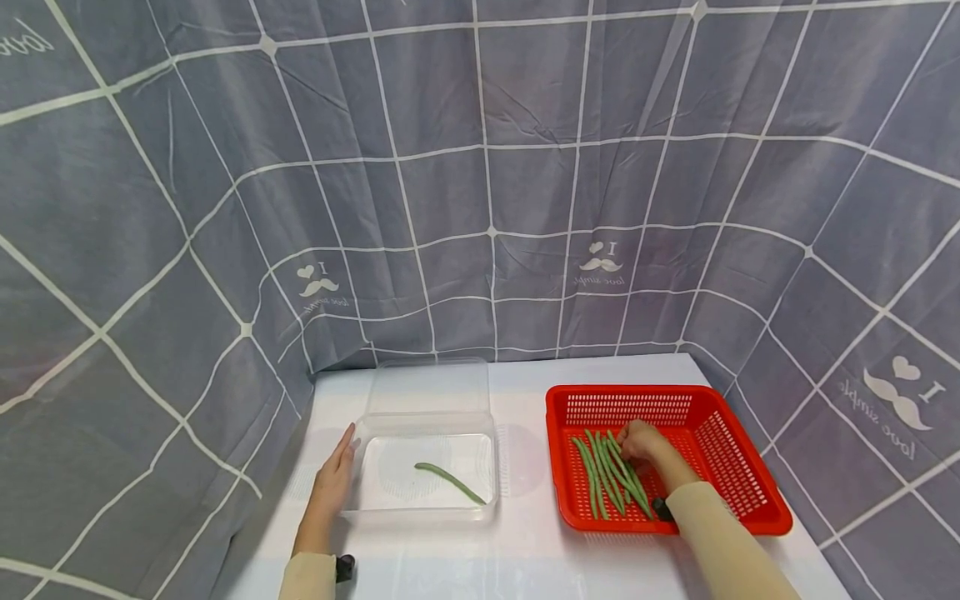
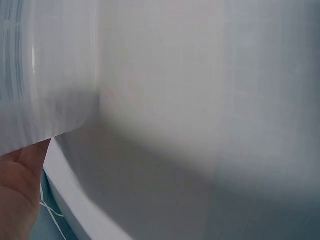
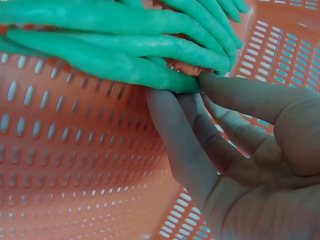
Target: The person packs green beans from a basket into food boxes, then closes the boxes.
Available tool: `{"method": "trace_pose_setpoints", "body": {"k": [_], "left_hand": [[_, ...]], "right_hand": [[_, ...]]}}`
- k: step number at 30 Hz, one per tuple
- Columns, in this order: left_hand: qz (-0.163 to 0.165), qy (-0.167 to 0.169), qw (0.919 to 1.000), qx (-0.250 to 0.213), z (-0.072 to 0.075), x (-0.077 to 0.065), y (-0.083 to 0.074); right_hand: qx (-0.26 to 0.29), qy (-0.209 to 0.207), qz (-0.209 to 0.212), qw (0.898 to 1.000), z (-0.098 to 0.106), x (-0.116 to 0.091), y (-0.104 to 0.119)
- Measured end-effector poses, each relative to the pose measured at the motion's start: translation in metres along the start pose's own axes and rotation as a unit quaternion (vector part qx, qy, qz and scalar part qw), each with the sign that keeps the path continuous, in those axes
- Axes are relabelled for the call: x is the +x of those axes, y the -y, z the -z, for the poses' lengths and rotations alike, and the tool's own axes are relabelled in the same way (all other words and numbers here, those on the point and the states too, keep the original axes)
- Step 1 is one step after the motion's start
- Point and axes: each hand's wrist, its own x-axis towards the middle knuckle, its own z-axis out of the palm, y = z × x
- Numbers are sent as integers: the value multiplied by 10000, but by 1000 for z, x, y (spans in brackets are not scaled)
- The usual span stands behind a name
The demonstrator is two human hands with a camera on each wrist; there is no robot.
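Note:
My left hand [image 1: 330,487] rests with straight fingers along the left side of a clear plastic container [image 1: 420,516]. A single green bean [image 1: 453,482] lies slantwise inside that container. In the left wrist view, the fingers show at the lower left, against the translucent container wall [image 2: 60,100]. My right hand [image 1: 647,444] reaches into a red perforated basket [image 1: 558,467] holding several green beans [image 1: 597,471]. Close up in the right wrist view, thumb and forefinger pinch the end of the nearest green bean [image 3: 132,70]; more beans lie just beyond it.
The container's clear lid [image 1: 431,387] lies folded back behind it. Both vessels stand on a white table [image 1: 525,550], the basket to the right. Grey curtains with white grid lines [image 1: 525,192] enclose the back and sides.

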Motion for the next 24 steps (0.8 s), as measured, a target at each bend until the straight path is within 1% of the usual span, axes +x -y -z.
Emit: {"method": "trace_pose_setpoints", "body": {"k": [3, 6, 10, 16, 21, 24], "left_hand": [[-12, -10, 10000, 35, 0, 0, 0], [-27, -13, 10000, 59, 0, 0, 1], [-60, -16, 10000, 52, 0, 1, 1], [-53, 0, 10000, 36, 1, 1, 1], [-91, -3, 9999, 44, 1, 1, 1], [-94, 16, 9999, 31, 0, 1, 2]], "right_hand": [[162, 31, -26, 9999, 1, 0, -1], [178, 79, 102, 9998, 3, -2, -1], [230, 34, 160, 9996, 6, -5, 0], [390, -87, 111, 9991, 14, -8, 7], [669, -113, 194, 9975, 21, -12, 16], [741, -137, 233, 9969, 24, -13, 21]]}}
